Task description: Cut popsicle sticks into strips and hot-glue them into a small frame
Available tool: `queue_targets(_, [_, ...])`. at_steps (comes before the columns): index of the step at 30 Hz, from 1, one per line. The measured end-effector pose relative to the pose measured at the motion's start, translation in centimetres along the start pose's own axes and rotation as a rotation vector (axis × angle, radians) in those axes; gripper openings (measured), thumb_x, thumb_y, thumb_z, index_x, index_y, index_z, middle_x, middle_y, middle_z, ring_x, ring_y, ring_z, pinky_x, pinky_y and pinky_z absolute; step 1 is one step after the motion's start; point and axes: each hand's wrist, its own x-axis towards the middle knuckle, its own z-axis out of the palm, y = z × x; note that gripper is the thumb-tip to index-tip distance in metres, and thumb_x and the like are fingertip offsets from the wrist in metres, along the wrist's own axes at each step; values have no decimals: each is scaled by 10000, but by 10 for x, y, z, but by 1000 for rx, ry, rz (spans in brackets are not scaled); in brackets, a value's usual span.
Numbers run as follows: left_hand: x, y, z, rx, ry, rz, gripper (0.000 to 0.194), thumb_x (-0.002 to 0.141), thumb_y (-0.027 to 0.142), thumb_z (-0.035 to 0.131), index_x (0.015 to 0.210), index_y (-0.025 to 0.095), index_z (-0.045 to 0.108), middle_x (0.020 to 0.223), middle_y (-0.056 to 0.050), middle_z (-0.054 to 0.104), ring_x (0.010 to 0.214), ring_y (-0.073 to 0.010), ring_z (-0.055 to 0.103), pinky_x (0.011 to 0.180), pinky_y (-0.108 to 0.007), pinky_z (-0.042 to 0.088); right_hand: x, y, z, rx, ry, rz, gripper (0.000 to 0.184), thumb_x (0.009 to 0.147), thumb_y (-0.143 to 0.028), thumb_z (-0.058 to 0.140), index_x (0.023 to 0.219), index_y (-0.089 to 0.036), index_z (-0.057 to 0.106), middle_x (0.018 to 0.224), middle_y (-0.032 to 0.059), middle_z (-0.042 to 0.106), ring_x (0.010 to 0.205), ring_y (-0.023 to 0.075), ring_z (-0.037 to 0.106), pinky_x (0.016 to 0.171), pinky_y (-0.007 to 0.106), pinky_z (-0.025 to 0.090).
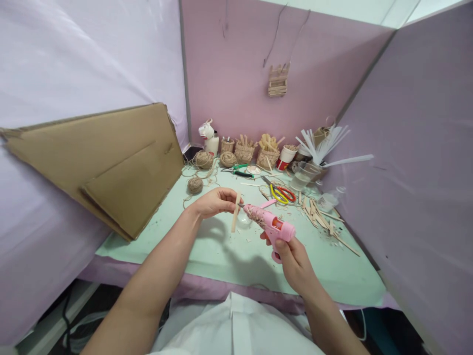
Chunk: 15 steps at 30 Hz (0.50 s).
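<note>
Near the middle of the table my left hand (219, 201) pinches a flat wooden craft stick (235, 215), which stands nearly upright. A pink hot glue gun (269, 223) is gripped by its handle in my right hand (295, 259). Its metal nozzle points left and meets or almost meets the stick's edge; I cannot tell whether they touch. Stringy bits cling to the gun's front. Part of the stick's upper end lies by my left fingertips. Below the nozzle a small clear round object (244, 220) rests on the table.
Several twine balls (195, 185) and twine-wrapped cups of sticks (267, 157) line the back. Green-handled pliers (242, 173), yellow-handled scissors (278, 194) and a red-handled tool (287, 193) lie beyond my hands. Loose wood strips (318, 217) are at right, cardboard (121, 182) leans left. Clear glue sticks (325, 145) stand back right.
</note>
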Motion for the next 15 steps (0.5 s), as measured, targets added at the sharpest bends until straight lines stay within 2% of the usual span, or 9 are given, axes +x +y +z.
queue_targets(4, [0, 0, -1, 30, 15, -15, 284, 578, 199, 796, 842, 138, 710, 807, -66, 707, 720, -144, 645, 693, -256, 496, -1, 1, 1, 1, -6, 18, 422, 892, -531, 393, 1049, -190, 588, 896, 65, 628, 645, 131, 471, 512, 219, 410])
queue_targets(7, [0, 0, -1, 49, 25, -29, 290, 581, 195, 791, 857, 141, 718, 838, -73, 710, 736, -150, 647, 718, -270, 498, 0, 2, 1, -4, -1, 22, 417, 891, -530, 395, 1026, -189, 593, 829, 54, 612, 643, 135, 471, 513, 218, 411])
queue_targets(15, [1, -3, -4, 83, 20, -38, 301, 596, 193, 779, 888, 147, 725, 872, -76, 712, 764, -156, 646, 748, -282, 495, 0, 2, 1, -17, 5, 15, 419, 893, -523, 394, 1020, -177, 593, 853, 59, 599, 622, 124, 451, 504, 221, 406])
